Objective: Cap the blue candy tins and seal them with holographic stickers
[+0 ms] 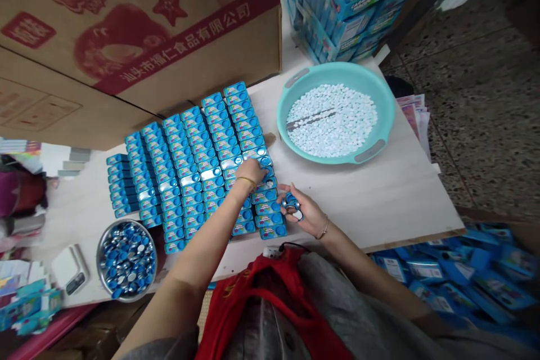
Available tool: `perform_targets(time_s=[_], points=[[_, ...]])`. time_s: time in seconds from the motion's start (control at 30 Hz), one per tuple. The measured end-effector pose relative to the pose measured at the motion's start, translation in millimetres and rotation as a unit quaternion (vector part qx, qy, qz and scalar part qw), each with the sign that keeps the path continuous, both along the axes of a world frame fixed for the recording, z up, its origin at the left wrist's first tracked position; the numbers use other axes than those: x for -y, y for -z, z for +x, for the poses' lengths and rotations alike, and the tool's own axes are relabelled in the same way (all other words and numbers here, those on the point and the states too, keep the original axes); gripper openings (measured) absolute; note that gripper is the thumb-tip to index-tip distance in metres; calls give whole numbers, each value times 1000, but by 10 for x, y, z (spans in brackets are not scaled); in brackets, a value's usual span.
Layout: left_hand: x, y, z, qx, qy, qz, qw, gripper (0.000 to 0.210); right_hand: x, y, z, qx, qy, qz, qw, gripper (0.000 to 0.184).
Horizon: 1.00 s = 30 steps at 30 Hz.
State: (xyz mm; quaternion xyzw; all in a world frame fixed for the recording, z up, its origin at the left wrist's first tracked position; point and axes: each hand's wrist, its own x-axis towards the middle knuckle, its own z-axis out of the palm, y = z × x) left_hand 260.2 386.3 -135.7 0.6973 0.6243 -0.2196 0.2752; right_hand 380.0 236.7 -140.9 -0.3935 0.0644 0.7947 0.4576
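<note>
A steel bowl of blue caps [126,259] sits at the table's left edge, beside packed rows of small blue tins [189,157]. The left hand [251,171] reaches over the rows, fingers curled down onto an open tin near the block's right side. The right hand [304,212] pinches several blue lids [292,203] just beside the rows. Seating each lid squarely before pressing would likely keep the rows undisturbed. A teal basin of white tablets [335,120] stands to the right.
</note>
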Motion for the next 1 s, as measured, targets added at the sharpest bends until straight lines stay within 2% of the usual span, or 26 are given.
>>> perform_targets(time_s=[0.13, 0.23, 0.3, 0.37, 0.47, 0.6, 0.7, 0.8, 0.9, 1.0], points=[[-89, 46, 59, -58, 26, -23, 998, 40, -41, 4, 33, 5, -8, 15, 1000, 38], [-26, 16, 35, -64, 35, -1, 997, 38, -67, 19, 15, -1, -12, 9, 1000, 40], [110, -39, -4, -10, 43, 33, 998, 30, -71, 29, -12, 7, -6, -13, 1000, 40], [314, -104, -42, 110, 46, 55, 991, 22, -62, 30, -51, 15, 8, -38, 999, 39], [657, -186, -74, 280, 54, 49, 957, 12, -29, 9, -136, 19, 21, -68, 997, 36], [912, -221, -104, 320, 33, 67, 944, 5, 33, -9, -247, 25, 30, -79, 996, 35], [880, -173, -157, 308, -19, 97, 946, 4, 72, 28, -242, 32, 58, -49, 997, 35], [738, -95, -171, 232, -51, 102, 966, 2, 103, 81, -155, 52, 64, -36, 996, 38], [580, -55, -100, 130, -26, 89, 987, 4, 128, 105, -52, 81, 59, -44, 994, 40], [430, -62, -7, 29, 11, 42, 999, 14, 149, 110, 16, 90, 57, -55, 993, 40]])
